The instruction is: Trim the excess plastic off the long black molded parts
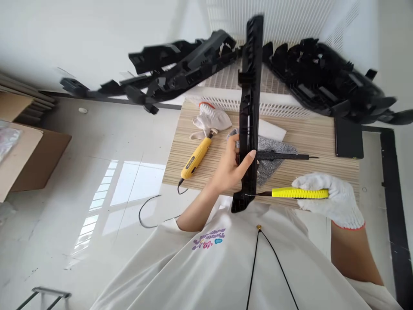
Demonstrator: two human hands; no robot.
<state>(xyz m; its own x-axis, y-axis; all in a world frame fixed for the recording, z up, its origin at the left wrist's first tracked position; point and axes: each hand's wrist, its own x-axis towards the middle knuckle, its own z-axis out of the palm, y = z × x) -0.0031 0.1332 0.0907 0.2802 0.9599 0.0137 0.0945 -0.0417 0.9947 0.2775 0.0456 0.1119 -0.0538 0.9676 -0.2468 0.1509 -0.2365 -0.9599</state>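
Observation:
My bare left hand (234, 165) is wrapped around the upright bar of a large black plastic part (251, 97), thumb on the near face. The part's two ribbed wings spread out left and right beyond the table. My right hand (334, 198), in a white knit glove, is closed on the bright yellow ridged handle of a thin-bladed tool (284, 193). Its dark blade points left and reaches the bar's lower end, close to my shirt; whether it touches cannot be made out. Behind the bar, a grey cloth (269, 172) lies under a slim black tool with a thin rod (284, 156).
On the wood-grain table (177, 155) lie a yellow corded hand tool (195, 158), a white glove (213, 118), a white sheet (272, 130) and a black phone-like slab (348, 138). A white perforated panel (284, 110) stands behind. Cardboard boxes (41, 159) are at left.

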